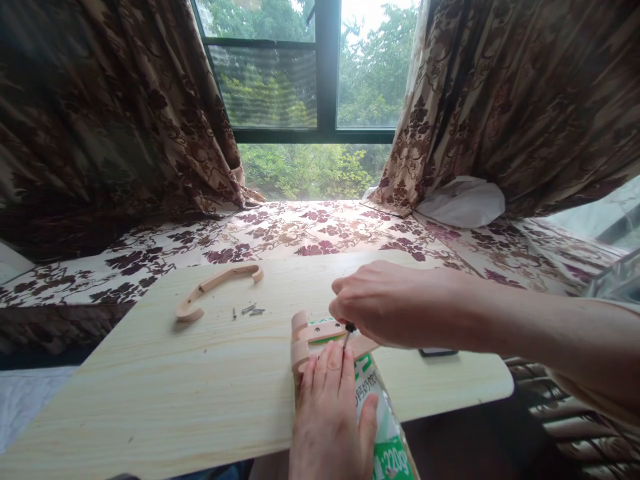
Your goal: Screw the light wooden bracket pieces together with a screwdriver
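Observation:
My right hand (370, 300) is closed round a screwdriver (349, 331). The handle is mostly hidden in the fist; a short dark collar and thin metal shaft point down at a pale wooden part (327, 330) with dark holes. My left hand (330, 413) lies with its fingers stretched out over the nearer wooden piece (301, 357), just beside the screwdriver's tip. Both curved-end wooden pieces rest on a green and white printed carton (387, 427). Whether a screw sits under the tip is hidden by the fingers.
A C-shaped wooden piece (215, 283) stands on the light wood table (200, 393) at the back left. Several screws (249, 309) lie near it. A dark flat object (439, 351) shows under my right forearm. Behind are a floral-covered ledge (320, 227) and a white plastic bag (465, 201).

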A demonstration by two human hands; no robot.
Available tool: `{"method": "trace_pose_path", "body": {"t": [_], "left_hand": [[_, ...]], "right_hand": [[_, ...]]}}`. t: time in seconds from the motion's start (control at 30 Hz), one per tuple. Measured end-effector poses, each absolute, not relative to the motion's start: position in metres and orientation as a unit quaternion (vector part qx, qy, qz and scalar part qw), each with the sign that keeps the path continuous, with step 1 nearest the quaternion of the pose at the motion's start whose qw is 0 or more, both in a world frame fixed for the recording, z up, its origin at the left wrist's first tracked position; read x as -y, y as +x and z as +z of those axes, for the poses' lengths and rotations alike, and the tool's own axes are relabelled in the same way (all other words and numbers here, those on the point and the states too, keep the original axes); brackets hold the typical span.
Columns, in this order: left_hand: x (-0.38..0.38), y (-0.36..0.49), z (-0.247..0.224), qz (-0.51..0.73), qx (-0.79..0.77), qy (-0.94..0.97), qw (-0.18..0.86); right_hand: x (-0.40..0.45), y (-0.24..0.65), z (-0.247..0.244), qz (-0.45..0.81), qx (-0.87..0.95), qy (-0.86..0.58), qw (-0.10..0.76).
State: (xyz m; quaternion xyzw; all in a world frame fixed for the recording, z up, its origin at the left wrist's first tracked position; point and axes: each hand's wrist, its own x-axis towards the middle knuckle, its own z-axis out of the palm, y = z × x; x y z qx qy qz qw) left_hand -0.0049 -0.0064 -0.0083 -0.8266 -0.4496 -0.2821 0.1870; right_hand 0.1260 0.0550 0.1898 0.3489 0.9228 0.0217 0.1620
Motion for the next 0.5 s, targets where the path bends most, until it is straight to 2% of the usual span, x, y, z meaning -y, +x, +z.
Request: {"method": "trace_pose_path", "body": {"t": [0.27, 0.5], "left_hand": [[0.009, 0.004, -0.016, -0.335, 0.483, -0.795, 0.151], [0.009, 0.004, -0.011, -0.319, 0.469, -0.808, 0.163]], "right_hand": [[-0.056, 0.127, 0.179, 0.021, -0.925, 0.350, 0.148], [-0.054, 0.125, 0.180, 0.019, -0.921, 0.357, 0.156]]}}
